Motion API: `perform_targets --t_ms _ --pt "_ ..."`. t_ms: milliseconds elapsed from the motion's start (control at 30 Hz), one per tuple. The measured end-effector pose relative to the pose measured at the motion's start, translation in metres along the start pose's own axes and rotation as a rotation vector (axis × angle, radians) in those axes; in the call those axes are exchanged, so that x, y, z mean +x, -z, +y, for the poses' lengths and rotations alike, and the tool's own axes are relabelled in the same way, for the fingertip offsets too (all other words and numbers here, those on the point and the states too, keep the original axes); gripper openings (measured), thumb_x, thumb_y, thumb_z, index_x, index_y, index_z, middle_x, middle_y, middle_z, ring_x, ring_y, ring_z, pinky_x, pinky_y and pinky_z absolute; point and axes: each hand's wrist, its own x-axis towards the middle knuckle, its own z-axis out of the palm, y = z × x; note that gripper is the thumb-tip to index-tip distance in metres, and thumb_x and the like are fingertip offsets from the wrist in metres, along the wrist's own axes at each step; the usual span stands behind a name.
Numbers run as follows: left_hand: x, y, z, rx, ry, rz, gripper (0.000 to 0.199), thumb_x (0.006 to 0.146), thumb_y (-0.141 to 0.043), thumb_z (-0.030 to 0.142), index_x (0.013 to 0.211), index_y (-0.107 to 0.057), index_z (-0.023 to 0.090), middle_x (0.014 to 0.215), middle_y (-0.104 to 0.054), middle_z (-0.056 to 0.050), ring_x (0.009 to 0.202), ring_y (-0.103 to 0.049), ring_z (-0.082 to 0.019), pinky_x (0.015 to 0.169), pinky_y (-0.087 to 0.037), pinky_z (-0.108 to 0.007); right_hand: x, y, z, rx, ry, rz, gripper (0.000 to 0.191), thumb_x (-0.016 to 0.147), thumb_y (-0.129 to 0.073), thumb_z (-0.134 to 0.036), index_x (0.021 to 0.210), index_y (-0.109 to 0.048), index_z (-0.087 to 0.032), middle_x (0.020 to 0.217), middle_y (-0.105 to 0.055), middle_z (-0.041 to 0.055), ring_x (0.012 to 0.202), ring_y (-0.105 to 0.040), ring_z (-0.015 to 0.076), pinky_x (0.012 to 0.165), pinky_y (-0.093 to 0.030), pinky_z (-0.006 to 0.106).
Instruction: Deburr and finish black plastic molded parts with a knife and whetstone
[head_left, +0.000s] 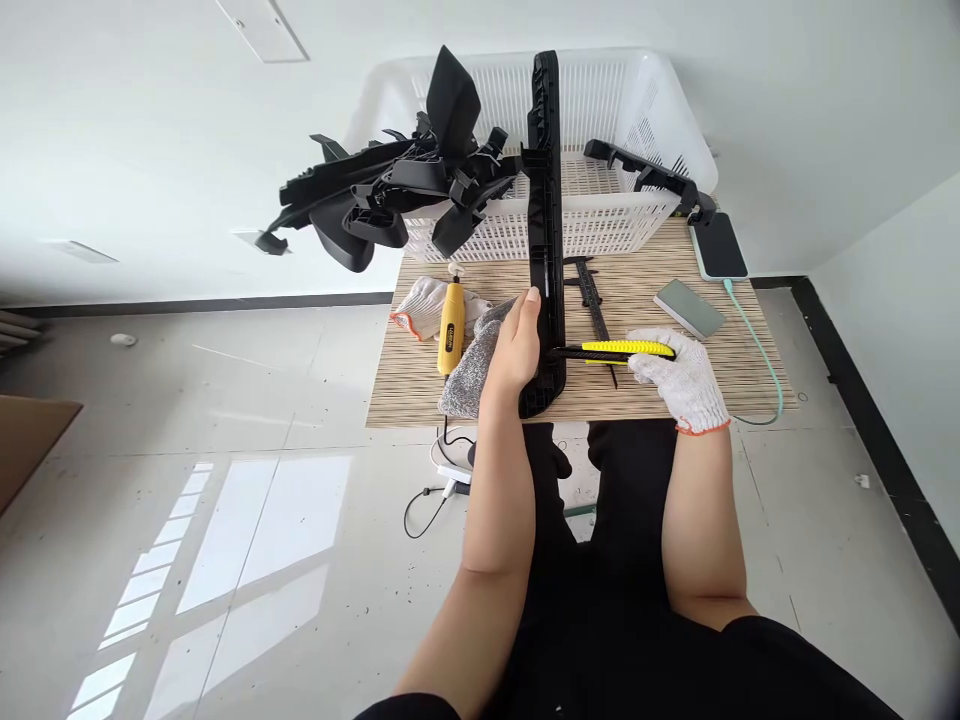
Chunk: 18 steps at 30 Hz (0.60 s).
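My bare left hand (516,345) is closed around the lower part of a long black plastic trim piece (552,240), which stretches away from me toward the basket. In my right hand (681,378), covered by a white knitted glove with an orange cuff edge, is a yellow and black utility knife (619,349). Its narrow dark front end points left and meets the right edge of the trim piece; whether it cuts in cannot be made out. Beside my left hand lies a grey cloth (474,372). A dark caliper (591,298) rests between the trim piece and my right hand.
A white plastic basket (615,215) stands at the table's back, with a heap of black plastic parts (405,185) hanging over its left side. On the wooden table (405,390) are a yellow handheld tool (451,330), another glove (424,303), a grey-green box (688,308) and a charging phone (718,246).
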Motion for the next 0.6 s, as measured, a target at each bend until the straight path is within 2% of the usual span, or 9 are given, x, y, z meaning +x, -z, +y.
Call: perform_targets --t_ms 100,167,267,400,533,600 --pt "0.002 0.0 0.0 0.02 -0.055 0.009 0.054 0.104 -0.035 0.059 0.135 -0.063 0.025 0.148 -0.061 -0.003 0.153 -0.04 -0.023 0.129 -0.028 -0.035 -0.002 -0.001 -0.005 -0.161 0.035 -0.018 0.042 0.068 -0.088 -0.032 0.107 -0.079 -0.023 0.095 -0.075 0.0027 0.081 -0.068 0.0165 0.073 -0.058 0.03" --pt "0.002 0.001 0.0 0.022 -0.09 0.016 0.053 0.104 -0.035 0.061 0.126 -0.066 0.025 0.141 -0.065 -0.004 0.147 -0.047 -0.023 0.126 -0.032 -0.035 -0.005 -0.003 -0.009 -0.27 0.041 -0.085 0.045 0.068 -0.089 -0.035 0.111 -0.079 -0.024 0.099 -0.076 0.0037 0.086 -0.069 0.0189 0.074 -0.059 0.031" --pt "0.003 0.002 0.0 0.003 -0.109 0.041 0.051 0.101 -0.041 0.065 0.113 -0.069 0.024 0.128 -0.07 -0.004 0.139 -0.053 -0.023 0.121 -0.037 -0.035 -0.007 -0.006 -0.013 -0.328 0.033 -0.14 0.045 0.072 -0.086 -0.04 0.115 -0.079 -0.027 0.093 -0.075 0.0041 0.078 -0.067 0.0185 0.064 -0.057 0.03" --pt "0.003 0.004 0.0 -0.052 -0.069 0.033 0.049 0.099 -0.044 0.066 0.103 -0.069 0.024 0.113 -0.07 -0.004 0.129 -0.059 -0.023 0.112 -0.045 -0.034 -0.008 -0.007 -0.012 -0.326 0.046 -0.076 0.044 0.074 -0.084 -0.04 0.115 -0.078 -0.025 0.088 -0.074 0.004 0.068 -0.063 0.0159 0.055 -0.052 0.027" --pt "0.003 0.005 0.002 -0.084 -0.06 0.009 0.048 0.1 -0.043 0.064 0.1 -0.068 0.023 0.112 -0.07 -0.004 0.124 -0.061 -0.023 0.112 -0.045 -0.036 -0.007 -0.008 -0.011 -0.292 0.055 0.036 0.046 0.078 -0.079 -0.042 0.119 -0.075 -0.023 0.086 -0.072 0.0032 0.064 -0.061 0.0144 0.052 -0.049 0.026" --pt "0.002 0.006 0.003 -0.093 -0.049 -0.001 0.047 0.101 -0.043 0.063 0.102 -0.069 0.024 0.115 -0.07 -0.005 0.128 -0.059 -0.023 0.115 -0.044 -0.036 -0.006 -0.007 -0.01 -0.302 0.061 0.019 0.045 0.076 -0.08 -0.041 0.117 -0.076 -0.023 0.086 -0.072 0.0031 0.065 -0.06 0.0141 0.053 -0.049 0.027"
